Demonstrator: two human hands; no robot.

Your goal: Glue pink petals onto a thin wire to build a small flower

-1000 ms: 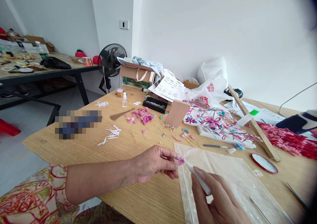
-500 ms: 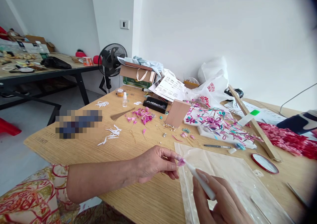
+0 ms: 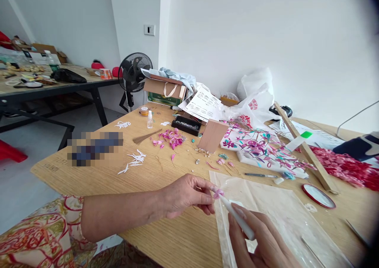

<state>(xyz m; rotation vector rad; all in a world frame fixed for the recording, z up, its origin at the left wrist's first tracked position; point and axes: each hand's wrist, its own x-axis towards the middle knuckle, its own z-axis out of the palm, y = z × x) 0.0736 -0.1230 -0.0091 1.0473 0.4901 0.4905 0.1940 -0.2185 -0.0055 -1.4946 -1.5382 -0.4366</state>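
The person's left hand [image 3: 185, 195] is pinched shut on a small pink petal piece [image 3: 218, 193], holding it just above the near-left corner of the clear plastic sheet [image 3: 275, 216] that lies flat on the wooden table [image 3: 166, 236]. The right hand [image 3: 262, 244] comes up from the near edge of that sheet, fingers closed around a slim white tool [image 3: 237, 217] whose tip meets the petal piece. So both hands are clamped, one on the petal and one on the tool, and they come together at the petal.

Beyond the far edge of the sheet lies a white board covered in pink and teal paper flowers [image 3: 260, 147], with a thin grey pen-like tool [image 3: 260, 175] between the two. Left of the board stands a small brown cardboard block [image 3: 212, 135], and left of that a loose pile of pink petals [image 3: 170, 136]. White paper cuttings [image 3: 134, 159] lie well to the left of the sheet. A red-rimmed round lid [image 3: 319, 195] sits just off the sheet's right side, and a long wooden strip [image 3: 304, 151] runs slanting behind it, with a heap of red pieces [image 3: 343, 167] beyond
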